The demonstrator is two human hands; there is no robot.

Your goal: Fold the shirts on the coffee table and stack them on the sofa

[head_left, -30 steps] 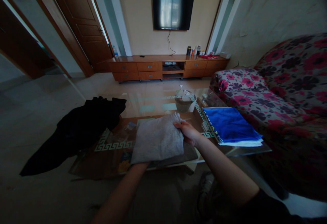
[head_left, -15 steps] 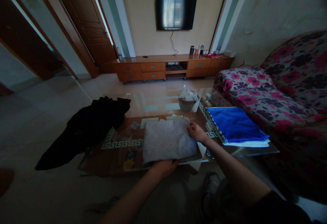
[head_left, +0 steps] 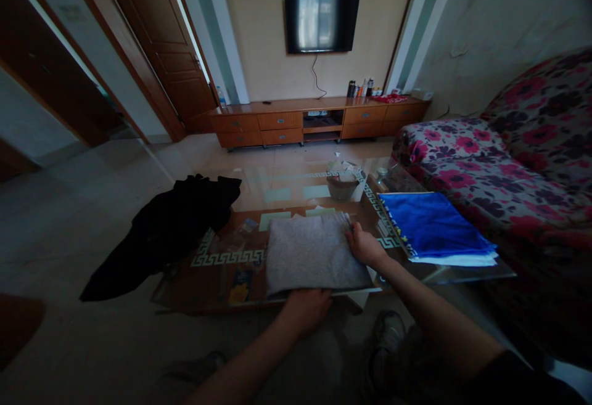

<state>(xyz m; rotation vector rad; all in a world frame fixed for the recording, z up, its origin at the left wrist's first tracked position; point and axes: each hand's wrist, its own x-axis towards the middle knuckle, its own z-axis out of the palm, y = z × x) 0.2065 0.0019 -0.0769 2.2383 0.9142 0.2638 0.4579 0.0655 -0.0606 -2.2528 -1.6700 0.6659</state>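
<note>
Grey cloth (head_left: 309,254) meets left fingers (head_left: 324,298) at front—grip unclear—right edge pinched by right fingers (head_left: 357,235).

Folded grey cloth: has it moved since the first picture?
Yes: the folded grey cloth has shifted right, judged against the Greek-key border printed left of it, more of which now shows.

The lighting is dim, with pale glare on the television (head_left: 322,21).
</note>
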